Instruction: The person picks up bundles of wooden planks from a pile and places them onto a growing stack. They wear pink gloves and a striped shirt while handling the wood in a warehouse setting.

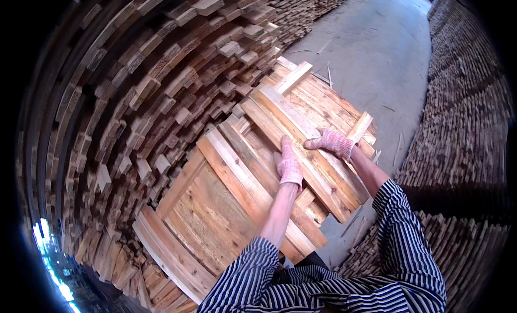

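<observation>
Hands (289, 165) (335, 143) laid over planks (285, 122) | can't tell if gripping | long, pale-tan, straight-edged, side by side

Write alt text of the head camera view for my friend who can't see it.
A person's pink-gloved left hand and right hand touch long wooden boards on top of a pile of lumber. A wall of stacked timber rises at left; more stacked wood lines the right, beyond a grey floor.

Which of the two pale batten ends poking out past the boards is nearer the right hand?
The lower right batten end, just beyond the right hand; the upper left batten end lies farther off.
</observation>
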Action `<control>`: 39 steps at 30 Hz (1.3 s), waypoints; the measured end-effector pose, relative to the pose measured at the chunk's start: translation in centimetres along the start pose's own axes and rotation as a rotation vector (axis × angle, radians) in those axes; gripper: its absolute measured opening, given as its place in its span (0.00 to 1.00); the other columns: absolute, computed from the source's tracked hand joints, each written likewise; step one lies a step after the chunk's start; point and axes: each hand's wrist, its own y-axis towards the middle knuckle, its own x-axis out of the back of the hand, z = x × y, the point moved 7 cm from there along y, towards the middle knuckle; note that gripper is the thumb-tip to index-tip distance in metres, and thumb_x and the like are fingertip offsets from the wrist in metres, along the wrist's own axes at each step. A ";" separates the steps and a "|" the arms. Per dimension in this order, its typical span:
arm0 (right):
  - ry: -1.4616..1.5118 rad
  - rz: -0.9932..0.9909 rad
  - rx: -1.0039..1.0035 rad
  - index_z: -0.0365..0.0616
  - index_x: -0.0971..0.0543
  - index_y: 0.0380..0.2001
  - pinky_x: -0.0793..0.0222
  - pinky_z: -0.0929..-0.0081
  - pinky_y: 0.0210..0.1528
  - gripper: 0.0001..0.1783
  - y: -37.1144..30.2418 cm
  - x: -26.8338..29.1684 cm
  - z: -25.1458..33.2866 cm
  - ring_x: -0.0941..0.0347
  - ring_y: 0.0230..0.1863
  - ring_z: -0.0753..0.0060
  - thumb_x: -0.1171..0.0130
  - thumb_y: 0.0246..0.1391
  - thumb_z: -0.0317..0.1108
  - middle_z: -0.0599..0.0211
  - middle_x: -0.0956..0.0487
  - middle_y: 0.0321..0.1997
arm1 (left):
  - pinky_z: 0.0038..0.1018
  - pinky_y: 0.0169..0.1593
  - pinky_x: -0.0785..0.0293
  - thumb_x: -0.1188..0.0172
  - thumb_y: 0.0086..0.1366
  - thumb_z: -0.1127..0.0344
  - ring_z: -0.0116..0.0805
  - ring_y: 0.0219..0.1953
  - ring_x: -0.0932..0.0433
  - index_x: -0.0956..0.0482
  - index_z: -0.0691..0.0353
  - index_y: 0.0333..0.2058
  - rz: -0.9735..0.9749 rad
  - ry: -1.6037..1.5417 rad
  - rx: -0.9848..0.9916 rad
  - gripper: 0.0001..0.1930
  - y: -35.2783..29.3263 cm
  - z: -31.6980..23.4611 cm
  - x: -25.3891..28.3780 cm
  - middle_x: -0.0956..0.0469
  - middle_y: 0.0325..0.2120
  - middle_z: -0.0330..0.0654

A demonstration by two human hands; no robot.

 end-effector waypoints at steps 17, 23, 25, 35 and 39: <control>0.018 0.178 0.045 0.22 0.35 0.64 0.30 0.65 0.63 0.61 1.0 -5.6 -0.8 0.26 0.60 0.54 0.19 0.36 0.55 0.40 0.25 0.60 | 0.33 0.54 0.21 0.27 0.60 0.61 0.36 0.48 0.20 0.27 0.68 0.58 0.016 -0.037 0.131 0.31 -5.7 -2.7 17.8 0.21 0.50 0.44; 0.147 0.196 -0.004 0.25 0.30 0.59 0.21 0.68 0.51 0.48 -2.3 -7.8 2.7 0.19 0.47 0.62 0.20 0.41 0.45 0.50 0.18 0.50 | 0.33 0.50 0.19 0.26 0.58 0.59 0.37 0.45 0.19 0.24 0.67 0.54 0.029 -0.079 0.111 0.29 -5.3 -1.8 20.0 0.19 0.45 0.44; 0.159 0.241 -0.009 0.27 0.30 0.59 0.20 0.68 0.50 0.47 -1.8 -8.4 1.9 0.19 0.46 0.64 0.20 0.42 0.43 0.52 0.18 0.50 | 0.34 0.50 0.20 0.24 0.57 0.58 0.38 0.47 0.19 0.25 0.67 0.55 0.042 -0.028 0.092 0.32 -5.9 -2.2 19.6 0.19 0.47 0.44; 0.125 0.473 0.025 0.26 0.36 0.63 0.24 0.68 0.55 0.56 -1.8 -21.3 3.2 0.20 0.49 0.64 0.17 0.38 0.46 0.53 0.18 0.51 | 0.38 0.53 0.22 0.21 0.51 0.56 0.41 0.54 0.23 0.37 0.68 0.66 -0.201 -0.127 0.104 0.48 -12.7 -5.0 32.3 0.24 0.55 0.47; 0.060 0.390 0.039 0.26 0.36 0.64 0.25 0.70 0.56 0.58 -3.0 -28.4 4.4 0.21 0.52 0.63 0.17 0.38 0.48 0.52 0.19 0.52 | 0.35 0.54 0.23 0.26 0.58 0.58 0.35 0.51 0.21 0.27 0.64 0.59 -0.232 -0.085 0.035 0.33 -14.9 -10.2 37.8 0.20 0.50 0.43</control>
